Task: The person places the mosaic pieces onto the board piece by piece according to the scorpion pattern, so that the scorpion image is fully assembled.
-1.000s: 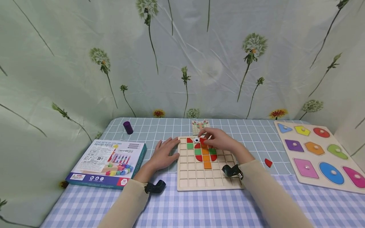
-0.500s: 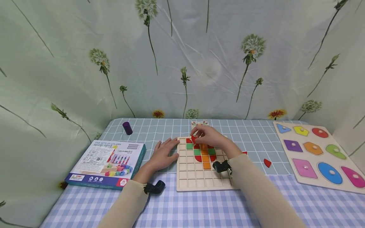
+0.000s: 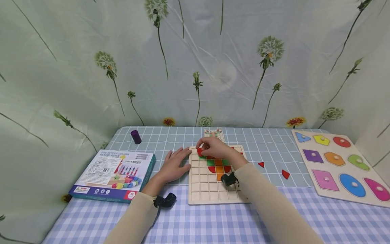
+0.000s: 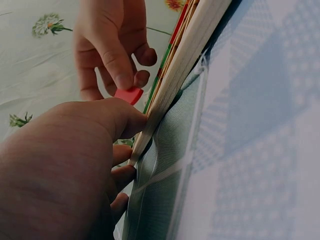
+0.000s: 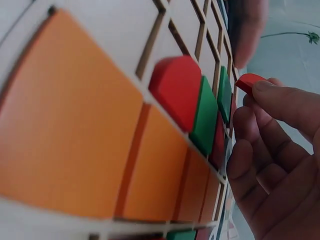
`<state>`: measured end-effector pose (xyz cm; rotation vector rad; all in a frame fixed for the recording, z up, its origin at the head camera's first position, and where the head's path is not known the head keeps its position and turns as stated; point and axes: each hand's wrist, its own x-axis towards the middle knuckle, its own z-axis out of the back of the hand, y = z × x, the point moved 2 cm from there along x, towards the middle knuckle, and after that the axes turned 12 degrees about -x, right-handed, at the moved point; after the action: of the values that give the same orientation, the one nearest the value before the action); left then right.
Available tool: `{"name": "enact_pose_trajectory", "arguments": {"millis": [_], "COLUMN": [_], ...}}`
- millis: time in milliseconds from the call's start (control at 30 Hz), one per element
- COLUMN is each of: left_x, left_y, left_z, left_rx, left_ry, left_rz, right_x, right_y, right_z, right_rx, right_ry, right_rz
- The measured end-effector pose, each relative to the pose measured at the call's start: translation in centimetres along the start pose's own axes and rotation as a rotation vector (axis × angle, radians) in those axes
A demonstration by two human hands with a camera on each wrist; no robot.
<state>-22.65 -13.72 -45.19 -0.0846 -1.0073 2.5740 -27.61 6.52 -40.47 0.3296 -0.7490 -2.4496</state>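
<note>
My right hand (image 3: pixel 214 148) pinches a red tile (image 3: pixel 199 151) between thumb and fingertips, above the far left corner of the wooden grid board (image 3: pixel 199 188). The rounded red tile (image 5: pixel 247 83) shows at the fingertips in the right wrist view. My left hand (image 3: pixel 175 166) lies along the board's left side with fingers extended, its fingertips touching the edge. On the grid, an orange column (image 3: pixel 219 169) runs between green tiles (image 5: pixel 204 116) and curved red tiles (image 5: pixel 177 90). The right hand covers part of the far rows.
Behind the board lies a patterned card (image 3: pixel 214 132). Loose red pieces (image 3: pixel 285 174) are to its right, then a knobbed shape puzzle (image 3: pixel 320 174). A boxed toy (image 3: pixel 114 174) and a purple cylinder (image 3: pixel 136 137) are on the left.
My right hand has moved left across the board's far edge, carrying the red tile to the far left corner. A small red piece right of the board has come into sight. The left hand stays put.
</note>
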Motion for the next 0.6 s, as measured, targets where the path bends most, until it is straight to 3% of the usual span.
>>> {"name": "enact_pose_trajectory", "arguments": {"millis": [600], "left_x": [-0.15], "left_y": [-0.27], "left_z": [0.16], "left_rx": [-0.006], "left_ry": [-0.001], "left_rz": [-0.011], "right_x": [0.71], "right_y": [1.1], "right_z": [-0.64], "right_rx": [-0.113], "right_ry": [0.0], "right_rz": [-0.012]}}
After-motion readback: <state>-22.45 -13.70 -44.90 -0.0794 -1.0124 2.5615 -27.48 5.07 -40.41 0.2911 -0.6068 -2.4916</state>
